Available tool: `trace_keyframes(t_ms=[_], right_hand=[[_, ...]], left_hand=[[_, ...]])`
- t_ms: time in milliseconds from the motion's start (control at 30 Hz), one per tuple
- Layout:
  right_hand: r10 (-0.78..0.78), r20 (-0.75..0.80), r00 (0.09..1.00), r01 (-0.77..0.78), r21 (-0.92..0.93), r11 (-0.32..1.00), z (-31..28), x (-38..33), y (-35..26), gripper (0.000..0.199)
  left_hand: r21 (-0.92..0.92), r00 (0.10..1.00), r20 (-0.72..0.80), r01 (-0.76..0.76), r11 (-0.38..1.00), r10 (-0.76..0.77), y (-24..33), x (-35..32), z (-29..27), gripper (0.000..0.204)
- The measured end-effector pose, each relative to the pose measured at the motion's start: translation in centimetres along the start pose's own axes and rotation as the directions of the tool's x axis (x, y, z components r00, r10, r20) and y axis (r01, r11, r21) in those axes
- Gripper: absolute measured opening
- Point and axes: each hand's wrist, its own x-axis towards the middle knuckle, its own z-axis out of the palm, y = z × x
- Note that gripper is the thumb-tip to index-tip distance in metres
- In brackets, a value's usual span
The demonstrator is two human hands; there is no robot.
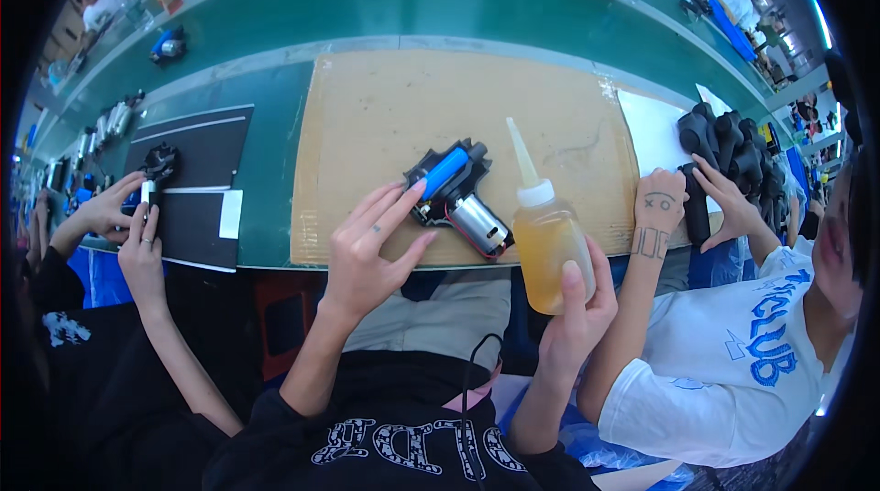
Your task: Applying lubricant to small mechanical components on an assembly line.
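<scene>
The right hand [576,308] is wrapped round a squeeze bottle [546,239] of amber liquid, held upright with its long nozzle pointing up, just right of the open tool half [458,198]. The left hand [367,248] lies open, fingers spread, its fingertips [414,188] resting on the tool's near edge to steady it on the cardboard mat [385,124]. Inside the shell sit a blue part and a silver motor, so the pieces look seated; no liquid seems applied yet, since the nozzle is well clear of the tool. To the right of the bottle a neighbour's hands [697,202] work beside a heap of black shells [733,147]. Left of the open hand another person handles parts on black sheets [197,179]. Nothing lies between nozzle and motor.
</scene>
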Motion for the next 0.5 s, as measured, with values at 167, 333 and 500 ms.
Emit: trace_keyframes(t_ms=[167, 333, 500], right_hand=[[0.045, 0.012, 0.999, -0.046, 0.155, 0.987, 0.4, 1.4, 1.3, 0.048], [0.065, 0.038, 0.997, -0.070, 0.182, 0.981, 0.9, 2.6, 1.7, 0.053], [0.073, 0.028, 0.997, -0.078, 0.270, 0.960, 0.6, 4.2, 2.5, 0.061]], left_hand=[[0.028, 0.990, -0.134, -0.031, 0.999, 0.035, 1.0, -0.2, 0.0, 0.063], [0.137, 0.944, 0.057, -0.331, 0.934, 0.326, 3.1, 0.0, 1.5, 0.055], [0.129, 0.821, 0.401, -0.490, 0.862, 0.406, 4.6, 2.9, 3.3, 0.051]])
